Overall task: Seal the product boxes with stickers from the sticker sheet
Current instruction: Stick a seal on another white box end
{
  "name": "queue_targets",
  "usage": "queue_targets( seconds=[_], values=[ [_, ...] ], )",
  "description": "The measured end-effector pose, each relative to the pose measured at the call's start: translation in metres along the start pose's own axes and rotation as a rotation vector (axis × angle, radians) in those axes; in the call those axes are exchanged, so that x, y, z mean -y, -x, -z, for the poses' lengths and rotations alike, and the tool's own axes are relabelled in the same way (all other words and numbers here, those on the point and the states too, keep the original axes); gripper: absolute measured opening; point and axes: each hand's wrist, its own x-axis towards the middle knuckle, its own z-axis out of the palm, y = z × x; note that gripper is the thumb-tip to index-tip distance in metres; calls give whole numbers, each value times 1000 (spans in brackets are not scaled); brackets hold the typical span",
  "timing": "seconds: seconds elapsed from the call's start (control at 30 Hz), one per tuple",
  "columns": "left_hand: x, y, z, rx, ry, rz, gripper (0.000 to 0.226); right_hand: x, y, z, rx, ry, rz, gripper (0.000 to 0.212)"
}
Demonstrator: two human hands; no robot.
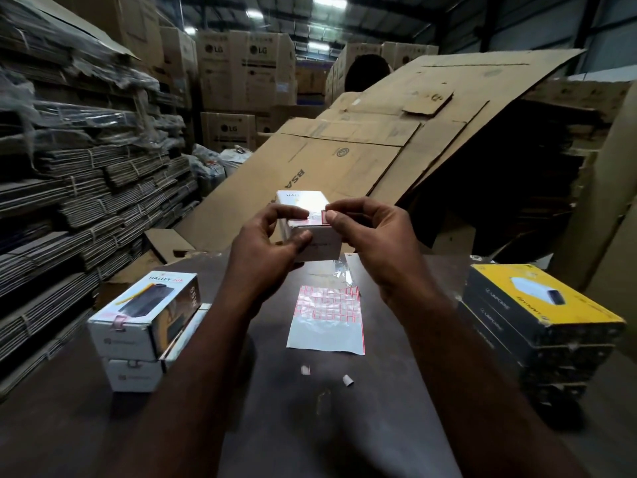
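A big flattened cardboard sheet point(379, 139) leans behind the dark surface point(396, 391). A stack of yellow-and-black boxes point(537, 315) stands at the surface's right edge, and two stacked white boxes point(138, 326) at its left. The sticker sheet point(327, 326) lies flat in the middle. Above it, the left hand point(265, 250) grips a white product box point(310, 236), while the right hand point(379, 243) pinches a red-edged sticker point(323, 217) at the box's top edge. Two small paper scraps point(347, 380) lie near the sheet.

Left hand point(267, 241) gripping white box point(310, 236), right hand point(375, 236) pinching sticker point(323, 216)
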Motion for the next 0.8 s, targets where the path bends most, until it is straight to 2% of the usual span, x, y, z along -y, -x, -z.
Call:
queue_targets(
  seconds=[0.2,0.4,0.8],
  values=[
    [-1,1,-1,17,-12,-5,25,-2,-1,-1,27,-30,-23,26],
    [-2,1,-2,-8,6,-15,25,-4,-3,-2,-47,66,11,6],
    [2,0,-3,-4,25,-16,23,-4,-3,-4,32,18,-80,13]
  ],
)
